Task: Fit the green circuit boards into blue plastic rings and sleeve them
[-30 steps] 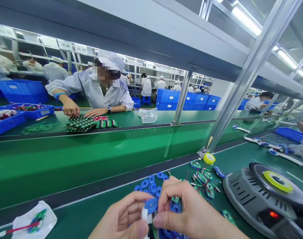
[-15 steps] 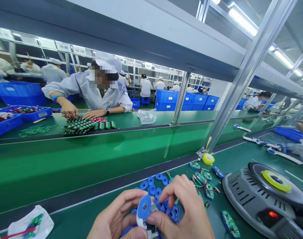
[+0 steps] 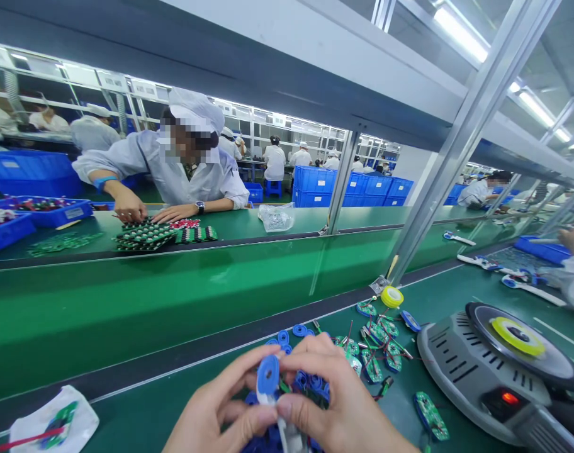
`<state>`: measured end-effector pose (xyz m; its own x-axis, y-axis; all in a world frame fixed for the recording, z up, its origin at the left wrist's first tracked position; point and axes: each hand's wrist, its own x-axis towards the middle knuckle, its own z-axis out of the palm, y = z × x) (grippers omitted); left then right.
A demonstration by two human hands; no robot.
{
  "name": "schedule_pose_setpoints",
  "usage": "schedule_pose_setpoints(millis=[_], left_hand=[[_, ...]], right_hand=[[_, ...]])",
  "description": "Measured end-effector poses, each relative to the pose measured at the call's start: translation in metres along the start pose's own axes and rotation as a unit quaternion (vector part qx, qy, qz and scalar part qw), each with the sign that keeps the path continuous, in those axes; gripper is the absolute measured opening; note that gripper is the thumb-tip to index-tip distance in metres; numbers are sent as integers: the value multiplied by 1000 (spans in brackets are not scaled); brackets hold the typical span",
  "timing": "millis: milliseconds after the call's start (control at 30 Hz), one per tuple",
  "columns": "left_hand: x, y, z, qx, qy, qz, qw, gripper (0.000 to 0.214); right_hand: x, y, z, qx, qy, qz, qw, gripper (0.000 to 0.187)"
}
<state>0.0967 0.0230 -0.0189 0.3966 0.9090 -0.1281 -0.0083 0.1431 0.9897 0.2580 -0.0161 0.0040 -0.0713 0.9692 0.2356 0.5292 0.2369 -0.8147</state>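
Low in the middle, my left hand (image 3: pixel 216 406) and my right hand (image 3: pixel 337 396) close together on one white plastic housing (image 3: pixel 289 435) with a blue oval piece (image 3: pixel 268 375) at its upper end. Both thumbs press just below the blue oval, and the fingers curl behind it. My fingers hide much of the housing. Under and behind my hands lies a pile of blue oval parts (image 3: pixel 283 338). Just right of my right hand are several green circuit boards (image 3: pixel 372 366) with thin wires.
A grey machine (image 3: pixel 466 371) with a round plate and red-lit switch stands at right. Yellow tape rolls (image 3: pixel 391 296) lie by a metal post (image 3: pixel 438 189). A white sheet (image 3: pixel 84 418) sits at lower left. Across the green divider, a co-worker (image 3: pixel 192 170) handles stacked circuit boards (image 3: pixel 145 236).
My right fingers have moved left, up against the blue oval, and my right thumb now meets my left thumb on the housing. The view has shifted slightly.
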Motion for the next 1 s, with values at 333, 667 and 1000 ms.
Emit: schedule_pose_setpoints(millis=[333,667,1000], left_hand=[[84,-8,-54,254,59,78,962,33],[52,-42,-32,378,-125,130,908,27],[43,-18,-23,53,-33,34,997,29]], right_hand=[[-8,19,-42,-63,139,23,988,9],[14,68,-44,-261,57,104,958,10],[55,119,-11,-137,72,169,973,20]])
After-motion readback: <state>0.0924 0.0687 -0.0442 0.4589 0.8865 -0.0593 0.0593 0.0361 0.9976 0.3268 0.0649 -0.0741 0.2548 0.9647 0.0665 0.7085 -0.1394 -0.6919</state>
